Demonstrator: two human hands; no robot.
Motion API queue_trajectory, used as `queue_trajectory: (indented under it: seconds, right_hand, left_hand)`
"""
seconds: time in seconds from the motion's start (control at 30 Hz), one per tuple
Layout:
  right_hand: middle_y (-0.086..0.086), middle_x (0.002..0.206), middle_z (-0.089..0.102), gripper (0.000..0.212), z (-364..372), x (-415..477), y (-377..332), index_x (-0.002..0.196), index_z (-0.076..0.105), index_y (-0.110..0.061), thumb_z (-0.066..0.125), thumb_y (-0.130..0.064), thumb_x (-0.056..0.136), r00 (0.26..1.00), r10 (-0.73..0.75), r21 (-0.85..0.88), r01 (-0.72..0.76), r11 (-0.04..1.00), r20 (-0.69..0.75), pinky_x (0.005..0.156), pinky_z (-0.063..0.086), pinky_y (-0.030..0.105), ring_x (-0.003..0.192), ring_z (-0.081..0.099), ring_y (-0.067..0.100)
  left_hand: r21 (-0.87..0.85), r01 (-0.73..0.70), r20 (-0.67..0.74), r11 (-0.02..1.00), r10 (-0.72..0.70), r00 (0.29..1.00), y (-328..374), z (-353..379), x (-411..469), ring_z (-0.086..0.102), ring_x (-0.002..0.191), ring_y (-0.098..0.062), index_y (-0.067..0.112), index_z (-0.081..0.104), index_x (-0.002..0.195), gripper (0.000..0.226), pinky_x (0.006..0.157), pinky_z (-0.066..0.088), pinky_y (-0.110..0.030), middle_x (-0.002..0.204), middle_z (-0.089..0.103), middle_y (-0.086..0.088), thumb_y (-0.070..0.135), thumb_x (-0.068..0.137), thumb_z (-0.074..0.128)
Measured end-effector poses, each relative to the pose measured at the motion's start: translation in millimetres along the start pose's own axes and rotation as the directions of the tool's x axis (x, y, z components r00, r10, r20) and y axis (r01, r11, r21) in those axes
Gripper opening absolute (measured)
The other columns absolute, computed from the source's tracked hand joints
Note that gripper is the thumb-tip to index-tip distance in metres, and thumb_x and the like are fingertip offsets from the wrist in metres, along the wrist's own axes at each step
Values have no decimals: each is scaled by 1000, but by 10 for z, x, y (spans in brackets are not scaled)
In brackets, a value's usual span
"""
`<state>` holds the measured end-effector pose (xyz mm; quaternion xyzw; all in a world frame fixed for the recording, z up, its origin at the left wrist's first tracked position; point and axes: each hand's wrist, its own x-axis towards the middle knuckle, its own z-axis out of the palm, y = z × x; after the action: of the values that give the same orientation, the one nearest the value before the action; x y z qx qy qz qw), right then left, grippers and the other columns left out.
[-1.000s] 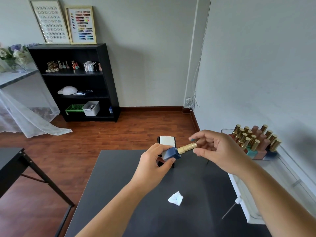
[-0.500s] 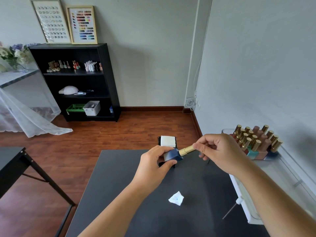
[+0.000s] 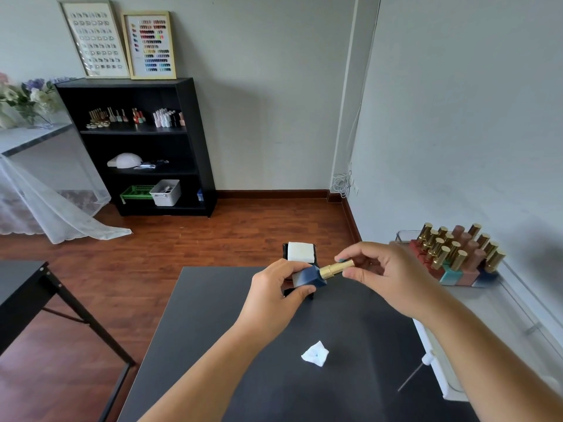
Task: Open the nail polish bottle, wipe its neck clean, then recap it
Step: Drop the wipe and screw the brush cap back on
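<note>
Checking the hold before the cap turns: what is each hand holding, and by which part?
Left hand holds the nail polish bottle by its blue body; right hand pinches its gold cap.

A wipe (image 3: 315,353) lies on the table (image 3: 213,345), near of the bottle (image 3: 310,277) held over it between both hands. A pad holder (image 3: 300,252) stands at the table's far edge. A bottle rack (image 3: 457,257) sits right; a bookshelf (image 3: 195,141) far left.

The blue nail polish bottle (image 3: 309,277) is lying tilted sideways in mid-air, its gold cap (image 3: 336,268) on and pointing right; a crumpled white wipe (image 3: 315,354) is lying on the dark surface (image 3: 213,345).
</note>
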<state>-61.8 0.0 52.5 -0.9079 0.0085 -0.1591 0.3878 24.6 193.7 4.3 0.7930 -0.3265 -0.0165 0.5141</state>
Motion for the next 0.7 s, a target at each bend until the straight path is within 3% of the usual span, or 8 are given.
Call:
queue_trajectory:
  seconds: [0.1,0.2,0.37,0.47,0.6,0.7]
  right_hand:
    - [-19,72,67,25,52,-1,-15,85,69,-43,72,-18,80,997,18,66,-13,998,-69,59,45,11,64,60,3]
    - [-13,61,64,24,115,-20,-34,85,67,-39,69,-15,82,993,37,94,-27,995,-113,57,43,8,61,58,0]
    - [-14,66,61,13,213,-38,-86,88,70,-25,67,-14,84,983,33,1,-34,999,-179,60,43,7,70,58,6]
    - [-13,65,60,9,277,-29,-104,90,72,-19,67,-14,84,977,54,-10,-57,998,-205,57,43,12,64,57,11]
    - [-12,66,60,9,278,9,-125,89,71,-20,67,-14,84,973,72,23,-68,997,-221,59,44,12,64,56,11]
    - [-6,71,65,11,182,-24,-125,87,70,-27,68,-17,83,969,87,91,-67,994,-229,60,46,13,69,58,13]
  left_hand:
    - [-14,-4,-11,1000,4,1000,8,14,-3,62,91,0,27,70,105,30,82,47,-11,91,66,22,13,79,75]
    - [-27,2,-41,1000,-3,999,14,26,-10,62,89,-1,25,71,104,30,81,48,-11,89,66,21,12,78,76]
    - [-34,12,-72,999,-14,997,4,47,-27,61,89,1,24,73,101,28,76,45,-6,87,67,22,13,76,78]
    - [-21,17,-106,1000,-19,994,-16,68,-36,60,89,2,21,73,102,29,76,46,-7,87,66,23,11,76,78]
    - [-49,16,-154,999,-23,988,-28,108,-28,59,88,3,23,72,102,29,76,44,-6,87,66,20,9,77,76]
    - [-129,49,-83,991,-60,995,-9,156,24,62,91,2,33,69,99,30,80,48,-10,94,68,19,12,79,75]
